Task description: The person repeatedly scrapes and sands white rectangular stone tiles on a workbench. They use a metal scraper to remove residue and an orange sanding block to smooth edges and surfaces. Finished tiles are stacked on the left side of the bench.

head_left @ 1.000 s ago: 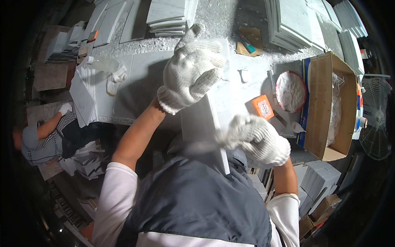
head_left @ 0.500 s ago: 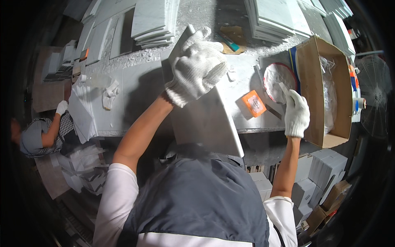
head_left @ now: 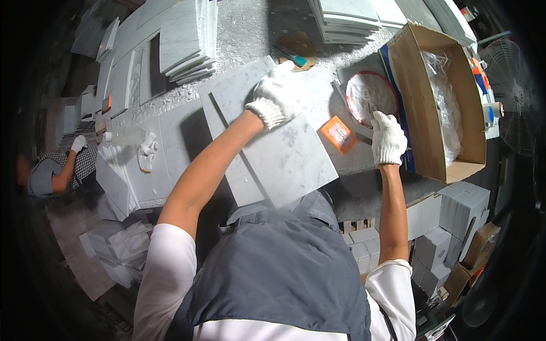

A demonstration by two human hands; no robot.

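"On the far part of the marble slab (head_left: pixel 293 156) lies the left hand (head_left: pixel 277 96), gloved in white. Are its fingers pinching?"

"I can't tell; they blur into pale stone. The slab stretches from under them toward the person's waist, overlapping a second slab (head_left: pixel 242 184)."

"And the right hand (head_left: pixel 389 141)?"

"Its fingers curl inward at the near rim of a round dish (head_left: pixel 348 102). Whether they pinch anything, I can't see."

"What's in the containers?"

"Something white and wrinkled in the red-rimmed dish; clear plastic (head_left: pixel 446 108) in the cardboard box (head_left: pixel 418 108) beside it. A small orange box (head_left: pixel 339 135) sits between slab and dish."

"Farther out?"

"A pale bench (head_left: pixel 173 142), white rubble (head_left: pixel 239 51) along it, tile stacks (head_left: pixel 185 42) behind. A co-worker (head_left: pixel 48 176) is at left, a fan (head_left: pixel 515 94) at right."
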